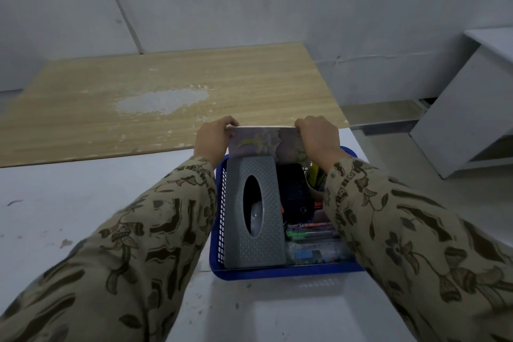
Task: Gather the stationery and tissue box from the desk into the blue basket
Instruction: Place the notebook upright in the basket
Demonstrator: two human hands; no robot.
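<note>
My left hand (212,138) and right hand (319,137) grip patterned book (262,144) by top corners, frame centre. Lower edge hidden behind tissue box (254,244) in blue basket (277,272). Right sleeve (388,219) covers part of pens (311,234).

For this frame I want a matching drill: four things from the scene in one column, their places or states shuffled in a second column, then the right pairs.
Things
1. tissue box
2. patterned book
3. pens
4. wooden desk

Places or states
A. bears a worn pale patch
B. gripped at its top edge by the left hand and right hand
C. lies along the left side of the blue basket
D. lie in the basket's near right corner

Pairs: 1-C, 2-B, 3-D, 4-A
</note>
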